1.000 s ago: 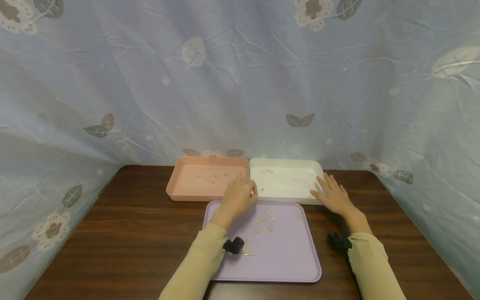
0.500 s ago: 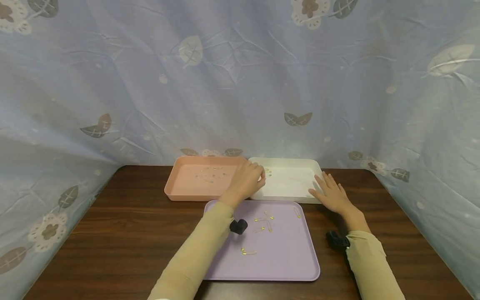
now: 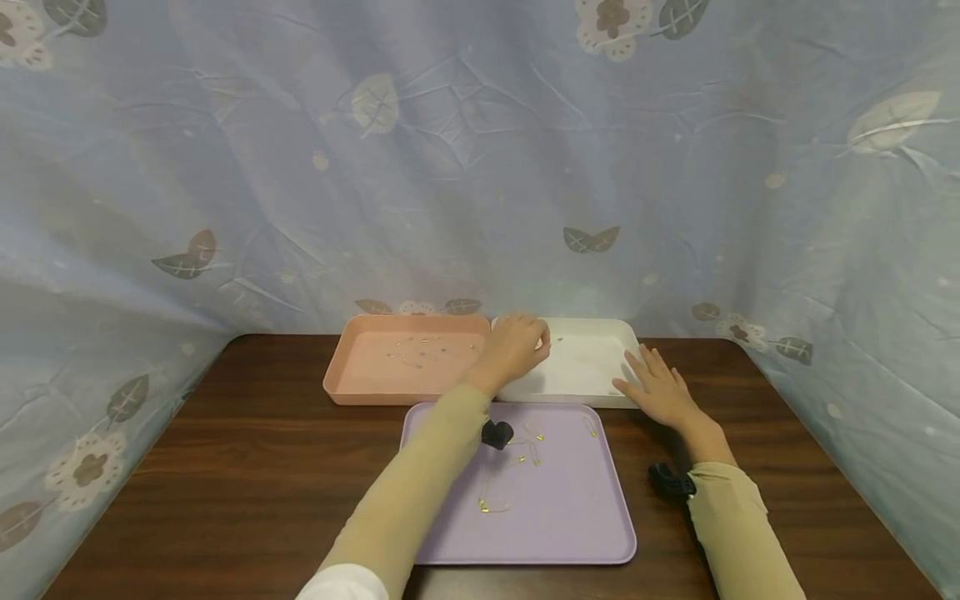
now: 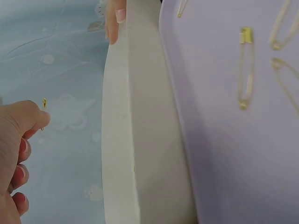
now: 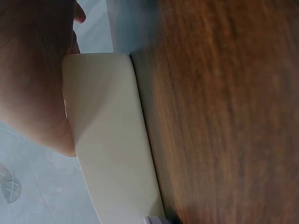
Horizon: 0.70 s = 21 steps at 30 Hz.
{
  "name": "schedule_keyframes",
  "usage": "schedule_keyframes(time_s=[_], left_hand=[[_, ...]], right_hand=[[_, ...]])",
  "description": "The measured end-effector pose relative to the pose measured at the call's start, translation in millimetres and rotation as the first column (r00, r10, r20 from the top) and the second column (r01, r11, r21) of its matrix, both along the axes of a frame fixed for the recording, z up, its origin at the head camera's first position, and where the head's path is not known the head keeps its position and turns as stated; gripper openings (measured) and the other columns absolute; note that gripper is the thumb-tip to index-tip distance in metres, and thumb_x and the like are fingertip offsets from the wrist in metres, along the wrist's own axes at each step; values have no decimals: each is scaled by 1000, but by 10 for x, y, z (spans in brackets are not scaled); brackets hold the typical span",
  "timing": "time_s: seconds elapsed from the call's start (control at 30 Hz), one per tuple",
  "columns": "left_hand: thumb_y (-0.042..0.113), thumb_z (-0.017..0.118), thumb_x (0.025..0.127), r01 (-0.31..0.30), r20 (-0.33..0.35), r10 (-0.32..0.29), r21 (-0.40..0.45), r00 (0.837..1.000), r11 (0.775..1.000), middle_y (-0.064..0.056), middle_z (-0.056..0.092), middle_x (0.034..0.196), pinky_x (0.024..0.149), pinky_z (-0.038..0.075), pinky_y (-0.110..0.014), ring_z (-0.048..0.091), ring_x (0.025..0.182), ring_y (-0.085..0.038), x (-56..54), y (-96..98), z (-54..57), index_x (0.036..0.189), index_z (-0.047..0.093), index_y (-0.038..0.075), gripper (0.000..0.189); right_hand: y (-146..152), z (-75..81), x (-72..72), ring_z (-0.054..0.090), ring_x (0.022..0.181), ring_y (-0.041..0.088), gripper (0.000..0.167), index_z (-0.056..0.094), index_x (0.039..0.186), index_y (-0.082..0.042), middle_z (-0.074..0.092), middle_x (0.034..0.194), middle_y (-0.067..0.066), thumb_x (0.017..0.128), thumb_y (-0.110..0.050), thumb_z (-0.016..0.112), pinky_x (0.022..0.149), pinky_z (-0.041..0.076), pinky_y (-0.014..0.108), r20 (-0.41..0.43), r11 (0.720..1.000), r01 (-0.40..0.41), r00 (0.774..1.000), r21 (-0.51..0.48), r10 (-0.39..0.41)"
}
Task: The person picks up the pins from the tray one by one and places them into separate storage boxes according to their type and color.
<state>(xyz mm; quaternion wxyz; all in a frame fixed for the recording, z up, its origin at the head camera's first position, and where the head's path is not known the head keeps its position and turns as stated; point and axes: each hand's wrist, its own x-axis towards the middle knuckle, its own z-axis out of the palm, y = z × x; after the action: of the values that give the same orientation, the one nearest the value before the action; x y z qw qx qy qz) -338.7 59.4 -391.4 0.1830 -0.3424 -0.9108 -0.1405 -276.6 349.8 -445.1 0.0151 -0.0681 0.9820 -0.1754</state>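
My left hand (image 3: 517, 348) is over the left part of the white tray (image 3: 592, 367). Thumb and forefinger pinch a small gold safety pin (image 4: 44, 101), seen in the left wrist view; the fingers cover much of it. My right hand (image 3: 663, 398), fingers straight and spread, rests on the white tray's right edge; the right wrist view shows the palm against its rim. Several gold safety pins (image 4: 246, 35) lie on the lilac tray (image 3: 562, 521) in front. In the pink tray (image 3: 375, 371) at left are several silvery pins (image 3: 422, 354).
The pink and white trays stand side by side at the back of the dark wooden table (image 3: 247, 467), the lilac one before them. A patterned cloth (image 3: 420, 192) hangs behind. My left forearm (image 3: 420, 483) crosses the lilac tray's left side.
The left hand has moved right and away from me, from the pink tray's front right corner to over the white tray. The right hand has stayed at the white tray's edge.
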Motion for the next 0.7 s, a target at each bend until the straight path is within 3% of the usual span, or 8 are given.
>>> schedule_keyframes(time_s=[0.33, 0.7], left_hand=[[24, 59, 94, -1, 48, 2, -22, 999, 1000, 5, 71, 104, 90, 47, -34, 62, 99, -16, -173, 231, 27, 95, 67, 18, 10], [24, 58, 95, -37, 14, 38, -89, 999, 995, 5, 70, 97, 84, 48, -33, 62, 96, -17, -380, 340, -63, 94, 69, 18, 12]], right_hand=[[-3, -5, 2, 1, 150, 44, 78, 19, 155, -7, 2, 163, 23, 99, -55, 41, 112, 4, 72, 7, 1000, 7, 1000, 4, -8], [4, -26, -15, -2, 150, 44, 78, 17, 156, -7, 1, 163, 23, 99, -56, 40, 112, 2, 72, 16, 1000, 5, 1000, -2, -5]])
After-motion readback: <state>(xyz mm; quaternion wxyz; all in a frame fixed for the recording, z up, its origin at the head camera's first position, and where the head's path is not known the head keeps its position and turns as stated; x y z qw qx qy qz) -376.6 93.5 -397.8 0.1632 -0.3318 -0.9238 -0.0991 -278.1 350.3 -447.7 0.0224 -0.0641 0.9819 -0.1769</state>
